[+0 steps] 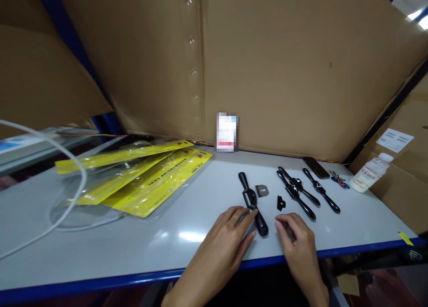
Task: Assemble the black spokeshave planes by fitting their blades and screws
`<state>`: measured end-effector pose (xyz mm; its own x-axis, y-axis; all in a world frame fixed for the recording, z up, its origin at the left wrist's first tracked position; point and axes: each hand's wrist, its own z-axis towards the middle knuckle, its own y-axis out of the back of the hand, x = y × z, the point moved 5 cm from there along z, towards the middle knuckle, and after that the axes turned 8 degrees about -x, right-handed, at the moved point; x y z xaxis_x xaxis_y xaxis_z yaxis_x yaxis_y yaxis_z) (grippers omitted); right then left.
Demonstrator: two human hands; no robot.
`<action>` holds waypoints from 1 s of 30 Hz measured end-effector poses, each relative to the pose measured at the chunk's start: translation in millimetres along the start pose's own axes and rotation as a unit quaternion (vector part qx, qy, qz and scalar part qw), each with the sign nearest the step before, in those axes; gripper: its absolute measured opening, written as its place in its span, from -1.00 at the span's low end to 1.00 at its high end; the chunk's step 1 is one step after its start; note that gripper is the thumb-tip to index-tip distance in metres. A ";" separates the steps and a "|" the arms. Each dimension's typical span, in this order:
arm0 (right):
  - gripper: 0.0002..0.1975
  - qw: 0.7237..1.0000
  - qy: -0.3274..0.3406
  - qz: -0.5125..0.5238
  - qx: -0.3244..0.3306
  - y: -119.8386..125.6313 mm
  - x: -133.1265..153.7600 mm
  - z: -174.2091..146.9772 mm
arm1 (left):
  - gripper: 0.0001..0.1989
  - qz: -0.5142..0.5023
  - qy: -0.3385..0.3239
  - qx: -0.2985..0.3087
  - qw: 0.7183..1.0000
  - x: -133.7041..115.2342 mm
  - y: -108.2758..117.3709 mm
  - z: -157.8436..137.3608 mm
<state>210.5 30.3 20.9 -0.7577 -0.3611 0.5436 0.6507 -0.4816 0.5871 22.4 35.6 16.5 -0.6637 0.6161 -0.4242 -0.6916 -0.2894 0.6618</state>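
Observation:
A black spokeshave [249,197] lies on the table in front of me, its handles running away from me. My left hand [230,235] is beside its near handle, fingers stretched out, with the index fingertip touching the tool and the thumb just left of the handle. To the right of the tool lies a flat metal blade [262,190] with a keyhole-shaped slot. Farther right is a small black cap piece [281,203]. My right hand [297,240] is just nearer me than that piece, thumb and index pinched together; anything between the fingertips is too small to make out.
Several more black spokeshaves [321,190] lie at the right. Behind them are a phone [316,167], keys [339,180] and a white bottle [371,173]. Yellow-carded plastic packages [160,182] and a white cable [82,182] occupy the left. Cardboard [267,75] walls the back.

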 end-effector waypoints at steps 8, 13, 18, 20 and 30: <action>-0.78 0.993 0.036 -0.109 0.004 -14.5 7.1 -3.9 | -0.65 -0.011 0.000 -0.013 1.000 9.7 1.6 -0.3; -0.70 0.997 0.040 -0.054 0.042 -11.7 11.6 -2.1 | -0.60 0.049 -0.012 -0.053 0.997 19.6 -2.7 -4.8; -0.78 0.999 0.005 0.037 -0.002 4.7 4.1 2.4 | -0.61 0.103 -0.035 -0.054 0.993 30.6 -11.9 -9.0; -0.82 0.994 -0.043 0.045 -0.093 21.2 -10.1 4.4 | -0.61 0.106 -0.045 -0.053 0.992 32.9 -13.4 -9.5; -0.73 0.955 -0.167 -0.024 -0.245 65.5 -72.6 6.8 | -0.65 0.045 0.004 -0.022 0.999 31.8 -6.5 -3.7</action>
<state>308.4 30.4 24.0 -0.6739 -0.0935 0.7329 0.4519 -0.8369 0.3087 4.8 54.4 -3.6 -0.7256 0.5809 -0.3689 -0.6411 -0.3759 0.6691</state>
